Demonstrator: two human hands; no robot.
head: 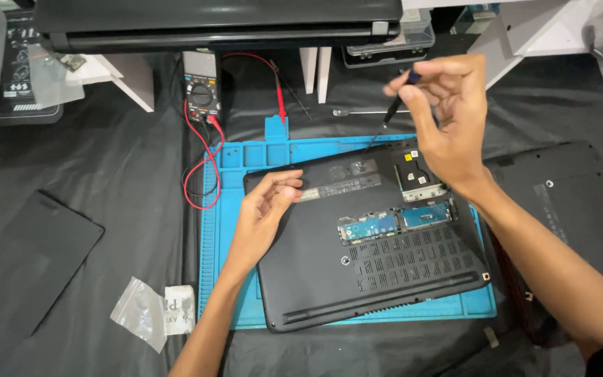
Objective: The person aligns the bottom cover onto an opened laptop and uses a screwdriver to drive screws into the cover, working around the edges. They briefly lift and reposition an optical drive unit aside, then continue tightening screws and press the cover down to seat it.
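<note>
Laptop (357, 244) lies bottom-up on blue mat (246, 157), long axis left-right – left hand (263, 209) open, fingertips on its left edge; right hand (448, 115) pinches screwdriver (393, 108) above rear right corner, nearer the open bay

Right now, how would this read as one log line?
left hand: resting on laptop | right hand: holding screwdriver above it | laptop: upside down on blue mat
</note>
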